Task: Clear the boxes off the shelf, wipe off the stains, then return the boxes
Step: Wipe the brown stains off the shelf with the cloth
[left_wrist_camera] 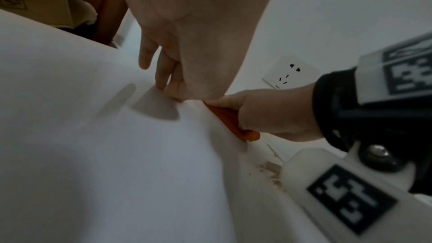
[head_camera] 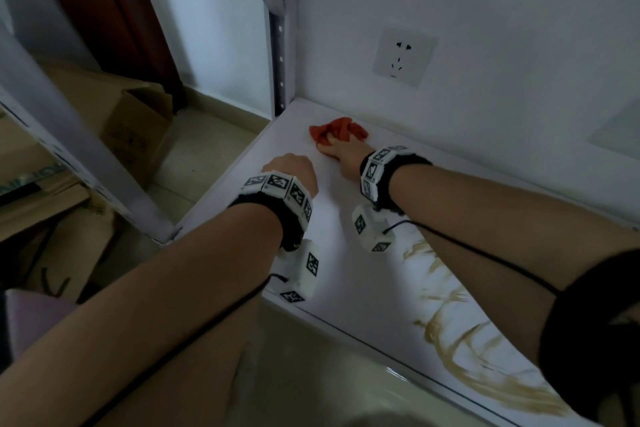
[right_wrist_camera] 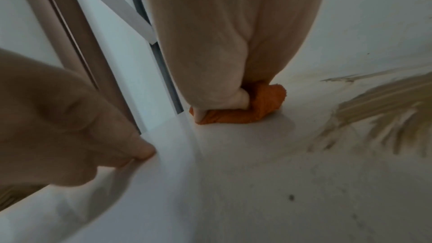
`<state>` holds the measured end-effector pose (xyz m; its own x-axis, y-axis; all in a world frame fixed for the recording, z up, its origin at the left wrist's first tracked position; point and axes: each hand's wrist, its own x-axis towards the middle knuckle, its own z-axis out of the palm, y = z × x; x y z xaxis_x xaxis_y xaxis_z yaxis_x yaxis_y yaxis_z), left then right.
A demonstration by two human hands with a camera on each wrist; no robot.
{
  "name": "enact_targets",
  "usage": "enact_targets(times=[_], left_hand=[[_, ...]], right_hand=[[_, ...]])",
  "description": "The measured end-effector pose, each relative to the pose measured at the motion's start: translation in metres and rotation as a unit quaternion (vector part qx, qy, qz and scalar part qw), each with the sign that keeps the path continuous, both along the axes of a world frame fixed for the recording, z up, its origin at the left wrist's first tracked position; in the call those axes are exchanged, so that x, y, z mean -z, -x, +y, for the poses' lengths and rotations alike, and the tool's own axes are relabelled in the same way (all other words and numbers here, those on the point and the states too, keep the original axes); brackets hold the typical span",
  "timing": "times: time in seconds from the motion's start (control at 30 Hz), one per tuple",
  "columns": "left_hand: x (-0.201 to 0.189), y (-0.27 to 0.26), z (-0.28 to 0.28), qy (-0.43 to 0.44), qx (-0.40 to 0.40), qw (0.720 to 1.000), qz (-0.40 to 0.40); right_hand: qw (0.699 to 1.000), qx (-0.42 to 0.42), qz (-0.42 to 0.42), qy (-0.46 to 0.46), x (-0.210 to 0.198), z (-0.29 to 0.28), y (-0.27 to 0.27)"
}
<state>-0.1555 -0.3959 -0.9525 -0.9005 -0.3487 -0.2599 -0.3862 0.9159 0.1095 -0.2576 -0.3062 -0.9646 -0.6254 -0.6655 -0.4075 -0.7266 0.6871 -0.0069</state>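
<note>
While our right hand (head_camera: 341, 154) grips the orange cloth (head_camera: 337, 130) and our left hand (head_camera: 292, 168) rests curled and empty on the shelf (head_camera: 349, 274), we risk smearing the tan stains (head_camera: 485, 357) wider.

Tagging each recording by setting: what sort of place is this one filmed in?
Probably a storeroom or utility corner of a home. A white metal shelf with slotted uprights stands against a plain wall with a wall socket, and cardboard boxes sit on the tiled floor beside it.
</note>
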Motion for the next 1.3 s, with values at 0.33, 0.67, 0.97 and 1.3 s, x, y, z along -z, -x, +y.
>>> enact_targets(times=[0.33,0.67,0.97,1.3], left_hand=[[0.0,0.006,0.001,-0.033,-0.029,0.999,0.025],[-0.007,0.007,0.005,-0.041,-0.05,0.998,0.015],[0.0,0.008,0.0,-0.045,-0.042,0.998,0.026],[-0.006,0.012,0.002,-0.053,-0.067,0.996,0.016]], right_hand=[[0.992,0.114,0.047,0.021,0.0,0.06,0.012],[0.999,0.0,-0.02,0.043,0.01,0.026,-0.012],[0.998,0.039,0.034,0.032,0.008,0.042,0.03],[0.983,0.171,0.039,0.047,0.013,0.101,0.015]])
